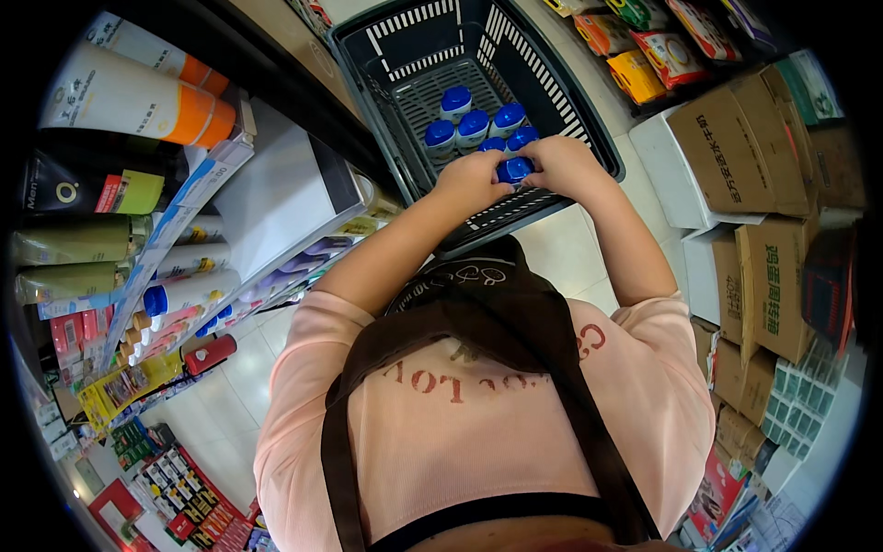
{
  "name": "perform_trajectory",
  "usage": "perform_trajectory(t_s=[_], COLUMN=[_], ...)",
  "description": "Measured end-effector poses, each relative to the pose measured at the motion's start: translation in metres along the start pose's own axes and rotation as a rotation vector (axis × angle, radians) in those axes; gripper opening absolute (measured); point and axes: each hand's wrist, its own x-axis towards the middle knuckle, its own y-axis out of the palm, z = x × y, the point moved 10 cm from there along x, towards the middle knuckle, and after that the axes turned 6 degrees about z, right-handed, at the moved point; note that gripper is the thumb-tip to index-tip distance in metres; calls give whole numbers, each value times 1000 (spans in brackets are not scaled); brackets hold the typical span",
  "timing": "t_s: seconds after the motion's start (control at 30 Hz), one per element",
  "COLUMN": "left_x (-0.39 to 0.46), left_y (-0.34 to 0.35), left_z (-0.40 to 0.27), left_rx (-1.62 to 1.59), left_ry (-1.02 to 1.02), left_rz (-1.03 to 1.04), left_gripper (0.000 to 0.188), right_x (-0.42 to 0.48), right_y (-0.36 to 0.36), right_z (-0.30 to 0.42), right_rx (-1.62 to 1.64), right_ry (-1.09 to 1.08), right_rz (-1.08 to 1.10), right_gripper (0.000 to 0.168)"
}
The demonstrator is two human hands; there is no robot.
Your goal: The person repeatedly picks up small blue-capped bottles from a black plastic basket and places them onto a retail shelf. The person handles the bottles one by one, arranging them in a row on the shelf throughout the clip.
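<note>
A dark plastic shopping basket (414, 41) with slotted walls stands in front of me. Several white bottles with blue caps (473, 124) are upright on its slatted floor, grouped towards the near end. At the near rim, my left hand (469, 181) and my right hand (564, 164) close from both sides on one blue-capped bottle (515, 170). Its cap shows between my fingers, while its body is mostly hidden. Two more blue caps (522, 136) sit just beyond my fingers, partly covered by them.
On the left, a store shelf (276, 172) carries white tubes with orange caps (138, 96) and other toiletries. Cardboard boxes (741, 145) are stacked on the right, with bagged goods (638, 72) beyond them. Pale floor tiles (562, 241) show below the basket.
</note>
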Motion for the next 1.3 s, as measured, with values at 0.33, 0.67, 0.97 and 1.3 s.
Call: perform_trajectory(t_s=[0.33,0.67,0.97,1.3], left_x=[-33,-80,-132,-201], left_y=[-35,-82,-111,-148], left_z=[-26,-67,-89,-84], left_rx=[-238,-85,-92,-19], left_ry=[154,369,463,508], left_rz=[-215,-387,-415,-582], left_gripper=[42,39,41,51], right_x=[-33,-55,-73,-74], right_y=[-39,-48,-54,-65], right_z=[28,51,94,159], right_rx=[221,471,526,524], right_ry=[-77,-284,-425,-621], right_rz=[-202,-319,-392,-385], right_gripper=[36,45,40,43])
